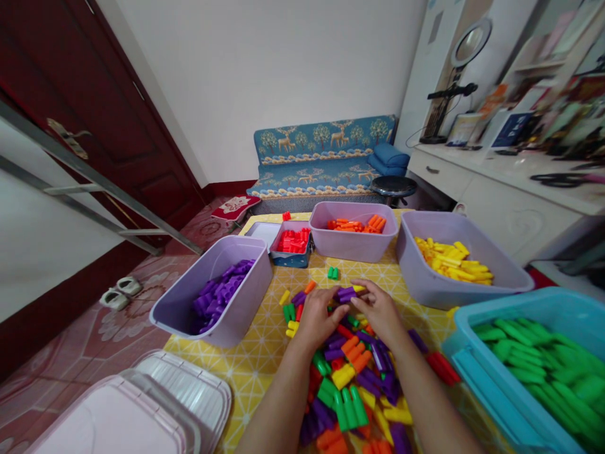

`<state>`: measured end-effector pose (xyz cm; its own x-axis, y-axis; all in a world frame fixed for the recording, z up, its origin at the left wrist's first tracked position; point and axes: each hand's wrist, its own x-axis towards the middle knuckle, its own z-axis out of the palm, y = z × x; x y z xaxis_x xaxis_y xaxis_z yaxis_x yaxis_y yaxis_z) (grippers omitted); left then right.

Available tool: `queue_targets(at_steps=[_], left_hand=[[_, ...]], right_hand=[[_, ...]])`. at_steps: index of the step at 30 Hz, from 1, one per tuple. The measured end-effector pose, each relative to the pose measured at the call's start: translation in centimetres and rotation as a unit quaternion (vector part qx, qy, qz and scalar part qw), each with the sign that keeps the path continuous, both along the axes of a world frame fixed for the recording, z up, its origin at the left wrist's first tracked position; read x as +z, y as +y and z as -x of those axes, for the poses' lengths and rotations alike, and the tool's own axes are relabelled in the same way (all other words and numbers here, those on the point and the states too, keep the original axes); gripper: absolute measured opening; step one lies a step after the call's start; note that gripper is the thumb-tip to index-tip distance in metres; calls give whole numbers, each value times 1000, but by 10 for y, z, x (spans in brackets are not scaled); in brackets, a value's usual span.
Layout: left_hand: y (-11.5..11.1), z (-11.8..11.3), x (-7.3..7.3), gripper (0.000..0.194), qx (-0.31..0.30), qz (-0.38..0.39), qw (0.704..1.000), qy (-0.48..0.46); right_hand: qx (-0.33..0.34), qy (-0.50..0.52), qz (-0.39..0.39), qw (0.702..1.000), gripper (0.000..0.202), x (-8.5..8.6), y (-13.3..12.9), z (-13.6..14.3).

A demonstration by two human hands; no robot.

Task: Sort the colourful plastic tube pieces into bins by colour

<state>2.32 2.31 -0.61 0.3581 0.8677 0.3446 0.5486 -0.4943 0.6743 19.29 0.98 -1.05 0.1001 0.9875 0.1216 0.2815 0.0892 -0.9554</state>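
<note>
My left hand (322, 315) is closed on a purple plastic block (346, 294), thumb and fingers at its left end. A small yellow block (359, 288) touches its right end, pinched by the fingers of my right hand (378, 309). Whether the two pieces are joined I cannot tell. Below and around both hands spreads a mixed pile of purple, green, orange, red and yellow blocks, among them a large green block (350, 408) and an orange one (356, 354). A lone green block (333, 273) lies just beyond my hands.
Around the yellow patterned tablecloth (255, 372) stand lilac bins of purple (255, 315), orange (352, 249) and yellow blocks (430, 290), a small box of red ones (290, 259), and a turquoise bin of green ones (482, 372). Stacked lids (118, 416) lie front left.
</note>
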Motion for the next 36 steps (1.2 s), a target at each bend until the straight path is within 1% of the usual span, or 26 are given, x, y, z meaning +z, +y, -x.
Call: queue_targets(at_steps=[2,4,7,10,12,13,14,15,17,18,19,21,23,24,26,29,31,32,33,34,36], left_hand=[[0,0,1,41,2,6,1000,-29],[1,1,1,32,1,18,998,-61],[2,3,0,23,15,29,995,-93],[1,3,-1,20,59,27,988,-139],[1,3,0,21,88,49,968,-230],[2,3,1,23,97,69,947,-297],[3,3,4,25,102,89,918,-374],[4,5,8,26,103,108,879,-453],[8,12,20,27,98,124,786,-598],[10,18,28,26,93,127,739,-655],[11,26,36,23,89,120,695,-703],[13,43,53,17,78,114,621,-771],[14,61,67,23,58,111,551,-825],[14,70,71,27,40,111,526,-842],[13,83,74,29,-7,115,489,-865],[12,95,71,32,-56,129,442,-886],[12,97,66,35,-69,131,424,-894],[12,98,64,35,-72,132,425,-893],[12,97,63,35,-74,133,434,-888],[12,96,62,35,-71,133,449,-881],[12,90,60,32,-55,132,495,-857]], right_hand=[[12,22,-12,1000,36,5,-1,6],[24,34,-25,999,28,6,-2,11],[12,37,-21,999,27,2,-1,12],[-16,-26,6,1000,29,-9,0,7],[-16,-82,8,996,30,-15,1,4],[-16,-103,4,995,31,-17,1,3],[-18,-117,-2,993,31,-19,1,3],[-20,-126,-8,992,31,-20,1,2],[-25,-130,-13,991,31,-21,2,2],[-25,-129,-13,991,31,-21,2,2],[-25,-127,-12,992,31,-21,2,2],[-25,-121,-10,992,32,-22,2,2],[-21,-115,-7,993,32,-22,2,2],[-19,-113,-6,993,32,-22,3,2],[-14,-111,-2,994,32,-23,3,2],[-9,-110,4,994,33,-24,3,2],[-7,-107,6,994,34,-26,4,2],[-7,-106,5,994,34,-26,4,2],[-7,-106,4,994,33,-27,4,2],[-7,-107,3,994,33,-27,4,2],[-6,-111,2,994,33,-27,4,2]])
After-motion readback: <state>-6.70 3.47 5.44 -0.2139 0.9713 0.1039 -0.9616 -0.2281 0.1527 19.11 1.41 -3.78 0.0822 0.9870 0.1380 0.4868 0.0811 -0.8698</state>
